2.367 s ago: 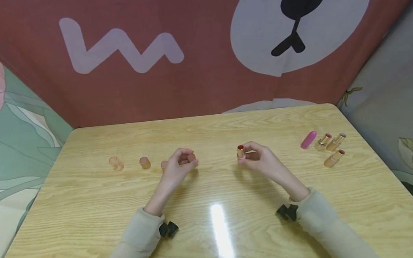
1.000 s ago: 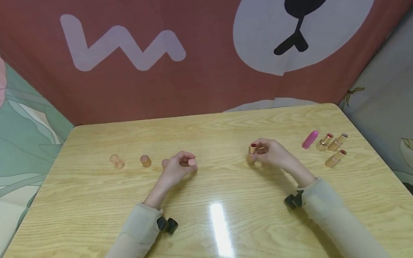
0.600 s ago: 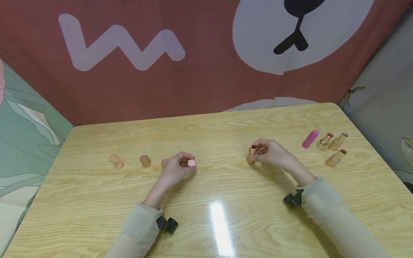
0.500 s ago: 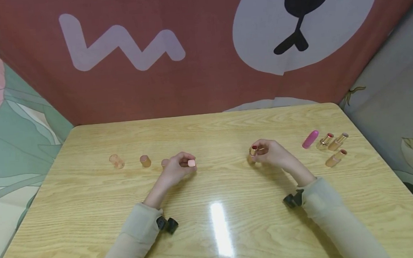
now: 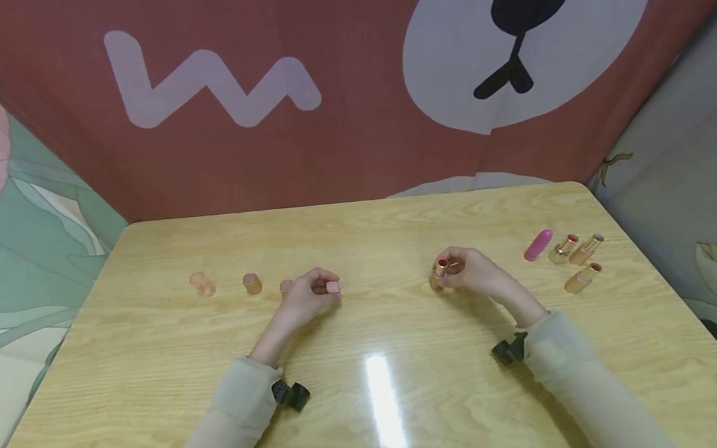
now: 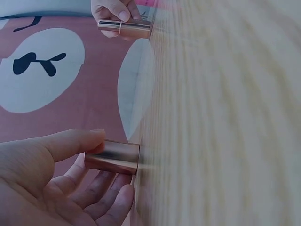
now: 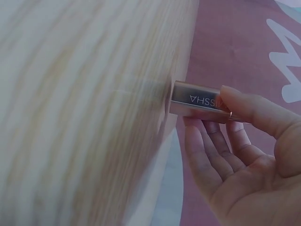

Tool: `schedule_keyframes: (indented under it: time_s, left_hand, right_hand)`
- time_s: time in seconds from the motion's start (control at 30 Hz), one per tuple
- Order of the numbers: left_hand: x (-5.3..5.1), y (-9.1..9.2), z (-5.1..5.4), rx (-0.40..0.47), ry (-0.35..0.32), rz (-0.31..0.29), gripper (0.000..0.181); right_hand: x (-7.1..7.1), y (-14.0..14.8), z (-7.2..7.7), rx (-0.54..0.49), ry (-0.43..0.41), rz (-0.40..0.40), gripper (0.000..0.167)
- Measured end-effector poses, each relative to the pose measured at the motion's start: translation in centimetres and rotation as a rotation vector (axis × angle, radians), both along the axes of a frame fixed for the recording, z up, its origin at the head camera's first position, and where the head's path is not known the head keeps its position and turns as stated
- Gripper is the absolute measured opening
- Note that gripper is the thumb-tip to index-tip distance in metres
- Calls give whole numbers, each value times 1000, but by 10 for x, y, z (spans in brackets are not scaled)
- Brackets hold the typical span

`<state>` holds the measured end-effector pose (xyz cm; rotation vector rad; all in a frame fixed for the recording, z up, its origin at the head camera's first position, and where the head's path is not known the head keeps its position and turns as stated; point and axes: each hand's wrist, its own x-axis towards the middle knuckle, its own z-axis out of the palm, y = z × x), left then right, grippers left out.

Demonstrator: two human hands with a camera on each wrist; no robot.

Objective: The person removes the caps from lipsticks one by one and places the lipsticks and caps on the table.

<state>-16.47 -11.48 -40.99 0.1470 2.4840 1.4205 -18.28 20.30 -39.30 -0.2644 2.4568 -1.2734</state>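
Observation:
My left hand (image 5: 304,299) pinches a rose-gold lipstick cap (image 6: 115,157) between thumb and fingers. In the left wrist view, the cap's end meets the tabletop. My right hand (image 5: 475,272) holds an uncapped lipstick (image 5: 440,267) upright, its red tip pointing up. The right wrist view shows its shiny rose-gold base (image 7: 195,100), marked with lettering, against the table surface; fingers hide its upper part. Just left of my left hand stands another cap (image 5: 285,287), partly covered by that hand.
Farther left stand a tan cap (image 5: 252,284) and a clear peach-tinted cap (image 5: 202,284). At the right are a bright pink tube (image 5: 538,246) and three uncapped lipsticks (image 5: 582,278). The wooden table (image 5: 359,237) ends at a brown printed cloth (image 5: 360,148).
My right hand has moved right and lowered the lipstick onto the table. My left hand has brought its cap slightly lower. Over the last half second both hands stay nearly still.

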Motion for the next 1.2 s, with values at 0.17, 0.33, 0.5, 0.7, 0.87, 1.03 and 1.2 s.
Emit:
schedule_keyframes:
  time_s: [0.17, 0.33, 0.5, 0.7, 0.87, 1.03, 1.2]
  left_hand:
    - [0, 0, 0, 18, 4, -3, 25]
    - [-1, 1, 2, 11, -10, 23, 25]
    - [-2, 0, 3, 31, -40, 39, 25]
    - [-1, -1, 4, 46, -44, 43, 25]
    - [-1, -2, 2, 48, -35, 47, 24]
    - [-1, -3, 1, 50, -27, 50, 22]
    - [0, -2, 0, 40, -35, 42, 22]
  right_hand:
    - [1, 1, 0, -7, -1, 9, 22]
    - [0, 0, 0, -34, -5, 20, 21]
    - [-2, 0, -1, -21, -8, 25, 21]
    - [-3, -2, -1, -14, -16, 35, 20]
    - [-4, -3, -3, -11, -16, 41, 20]
    - [-4, -3, -2, -17, -32, 51, 27]
    - [-1, 1, -1, -9, -21, 81, 39]
